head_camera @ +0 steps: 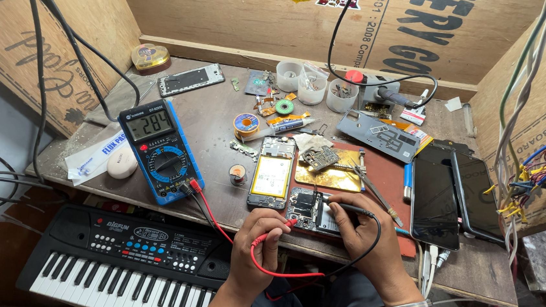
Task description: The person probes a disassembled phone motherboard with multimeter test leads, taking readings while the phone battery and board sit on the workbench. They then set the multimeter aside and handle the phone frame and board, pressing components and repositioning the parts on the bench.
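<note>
My left hand [258, 242] grips the red probe [283, 226], its tip on the near edge of an opened phone board [307, 209] at the table's front. My right hand [361, 232] holds the black probe [347, 207], tip touching the same board near its top. Red and black leads run from the probes to a blue-cased multimeter [160, 148] on the left, whose display shows a reading. A second opened phone with a yellow battery [272, 174] lies just left of the board.
Two dark phones [455, 194] lie at the right. Tweezers [377, 194] rest on a red mat [388, 175]. Solder reel, small cups [311, 85] and parts crowd the back. A keyboard [122, 258] sits below the table's front edge. Loose wires hang at the right wall.
</note>
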